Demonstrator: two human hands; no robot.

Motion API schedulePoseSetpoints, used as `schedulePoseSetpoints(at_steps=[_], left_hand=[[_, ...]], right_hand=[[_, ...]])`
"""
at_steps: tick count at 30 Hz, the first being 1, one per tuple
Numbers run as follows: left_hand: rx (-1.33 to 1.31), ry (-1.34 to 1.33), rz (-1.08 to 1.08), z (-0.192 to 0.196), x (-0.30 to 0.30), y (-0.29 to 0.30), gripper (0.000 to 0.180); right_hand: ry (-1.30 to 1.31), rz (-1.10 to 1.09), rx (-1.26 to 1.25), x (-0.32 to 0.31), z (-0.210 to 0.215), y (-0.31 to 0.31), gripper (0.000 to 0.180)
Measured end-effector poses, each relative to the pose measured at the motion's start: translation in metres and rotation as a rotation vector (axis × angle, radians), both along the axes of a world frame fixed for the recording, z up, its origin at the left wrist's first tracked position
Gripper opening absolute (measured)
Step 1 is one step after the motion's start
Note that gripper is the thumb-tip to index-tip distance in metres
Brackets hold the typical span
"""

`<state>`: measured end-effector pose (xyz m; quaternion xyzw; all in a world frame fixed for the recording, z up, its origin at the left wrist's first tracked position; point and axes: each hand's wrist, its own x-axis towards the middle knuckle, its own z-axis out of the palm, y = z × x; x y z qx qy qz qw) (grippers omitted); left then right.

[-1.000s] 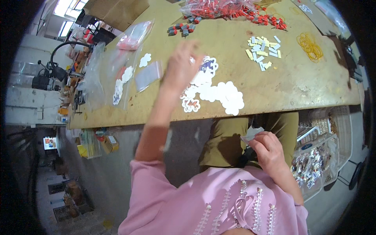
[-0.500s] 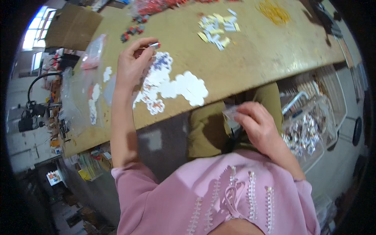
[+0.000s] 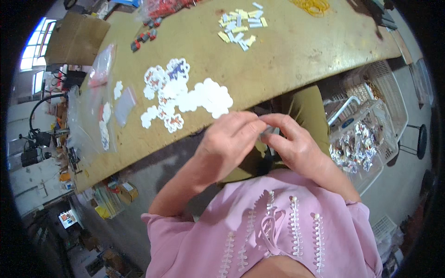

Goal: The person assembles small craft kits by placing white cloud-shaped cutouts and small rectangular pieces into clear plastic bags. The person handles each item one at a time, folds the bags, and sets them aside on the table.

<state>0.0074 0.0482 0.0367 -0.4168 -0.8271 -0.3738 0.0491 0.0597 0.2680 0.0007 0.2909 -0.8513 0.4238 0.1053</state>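
Observation:
Over my lap, just off the table's front edge, my left hand point(image 3: 227, 143) and my right hand point(image 3: 296, 146) meet fingertip to fingertip. Between the right thumb and forefinger sits a small clear plastic bag point(image 3: 267, 132), mostly covered by fingers. The left fingers are pinched together at the bag's mouth; whatever they hold is hidden. Nearest to the left hand on the table point(image 3: 194, 51) lie overlapping white scalloped, flower-shaped cards point(image 3: 211, 97), some with printed figures. Several small dark-grey and red pieces point(image 3: 147, 36) lie farther back.
Small yellow and white strips point(image 3: 241, 28) and yellow rubber bands point(image 3: 311, 5) lie toward the back. A red bagged heap point(image 3: 162, 7) is at the far edge. Clear plastic bags point(image 3: 83, 120) cover the left end. At right, a clear bin point(image 3: 359, 148) holds shiny packets beside a white basket point(image 3: 394, 102).
My left hand has come from above the cards, where it pinched a small red-and-silver piece, down to my right hand. The right hand with the bag has stayed over my lap.

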Motion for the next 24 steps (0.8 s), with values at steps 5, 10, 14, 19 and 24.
schedulePoseSetpoints(at_steps=[5,10,14,19,24], left_hand=[[-0.074,0.001,-0.124,0.006,-0.023,0.004,0.022],[-0.073,-0.049,0.140,0.024,-0.115,0.020,0.012],[-0.021,0.091,0.222,0.001,-0.230,0.033,0.029],[-0.281,0.301,0.332,-0.030,-0.322,0.058,0.032],[-0.376,0.338,0.379,-0.031,-0.323,0.039,0.027]], right_hand=[[-0.067,-0.039,-0.020,-0.002,0.002,0.009,0.023],[-0.106,-0.060,0.007,-0.004,0.001,0.024,0.026],[-0.104,-0.060,-0.036,-0.003,-0.004,0.023,0.027],[-0.100,-0.098,-0.052,-0.006,-0.007,0.032,0.024],[-0.083,-0.165,-0.053,-0.005,-0.014,0.046,0.021]])
